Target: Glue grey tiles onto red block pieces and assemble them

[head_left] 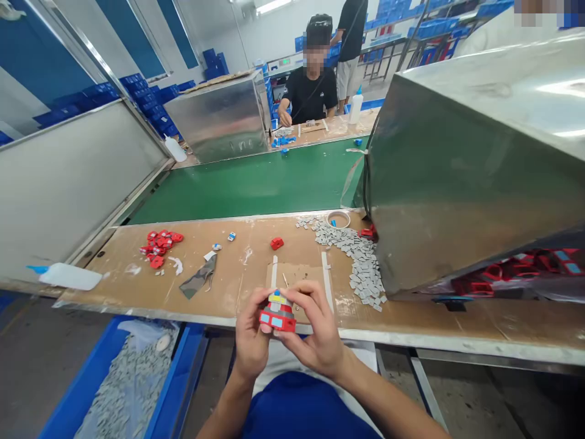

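Between my two hands, just over the front edge of the bench, is a small red toy part (278,318) with light-blue window panels, a grey section and a yellow and blue top. My left hand (252,332) grips its left side, the thumb near the top. On the right side, my right hand (317,329) has its fingers on the top and its thumb underneath. Behind the hands, a brown work board (299,274) lies between two white strips. A single red part (276,243) rests beyond it.
Loose grey tiles (354,250) and a tape roll (338,219) lie to the right, beside a large metal housing (434,183). Red parts (159,244) and a glue bottle (70,276) are at left. Past the green conveyor belt (251,183) sits a co-worker (311,91). A blue bin (114,378) stands below left.
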A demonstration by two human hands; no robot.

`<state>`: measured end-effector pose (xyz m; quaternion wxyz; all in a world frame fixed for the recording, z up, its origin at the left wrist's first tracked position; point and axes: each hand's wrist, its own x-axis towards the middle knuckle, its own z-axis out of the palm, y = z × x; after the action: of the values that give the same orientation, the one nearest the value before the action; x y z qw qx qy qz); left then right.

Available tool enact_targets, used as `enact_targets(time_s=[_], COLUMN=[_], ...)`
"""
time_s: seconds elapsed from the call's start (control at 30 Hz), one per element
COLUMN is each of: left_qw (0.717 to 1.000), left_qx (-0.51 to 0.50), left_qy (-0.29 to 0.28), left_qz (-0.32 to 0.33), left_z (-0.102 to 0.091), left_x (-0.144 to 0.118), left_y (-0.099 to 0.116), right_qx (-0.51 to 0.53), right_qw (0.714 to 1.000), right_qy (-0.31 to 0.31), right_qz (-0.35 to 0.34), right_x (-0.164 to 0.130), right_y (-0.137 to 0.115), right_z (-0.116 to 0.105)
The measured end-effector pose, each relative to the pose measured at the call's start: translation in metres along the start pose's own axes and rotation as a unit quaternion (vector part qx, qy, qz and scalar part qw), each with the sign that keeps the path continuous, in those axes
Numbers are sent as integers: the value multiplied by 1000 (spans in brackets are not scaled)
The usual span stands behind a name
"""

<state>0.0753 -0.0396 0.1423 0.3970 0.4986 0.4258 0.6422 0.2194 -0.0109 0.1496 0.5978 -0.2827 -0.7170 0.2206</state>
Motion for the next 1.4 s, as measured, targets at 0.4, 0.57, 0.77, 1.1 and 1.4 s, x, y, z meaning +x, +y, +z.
enact_targets(time_s=[0.4,0.57,0.77,1.1,1.4], left_qw=[936,936,931,925,939], left_qx=[-244,-240,-229,-236,-213], left_qy=[-77,-95,-80,-31,-12], left_qz=[-242,-239,-273,-297,-271], left_z=[-3,-2,0,1,-6], left_x=[20,25,27,26,24], left_y=[-23,-22,-25,-27,-30], right_qx=[-66,-67,-82,-83,-107], right_qw=[997,997,996,996,994], right_qy=[30,30,31,23,30], right_qz=[-11,-38,-29,13,-6], right_x=[30,35,34,34,31], right_y=[11,13,20,24,14], right_z=[29,25,28,33,40])
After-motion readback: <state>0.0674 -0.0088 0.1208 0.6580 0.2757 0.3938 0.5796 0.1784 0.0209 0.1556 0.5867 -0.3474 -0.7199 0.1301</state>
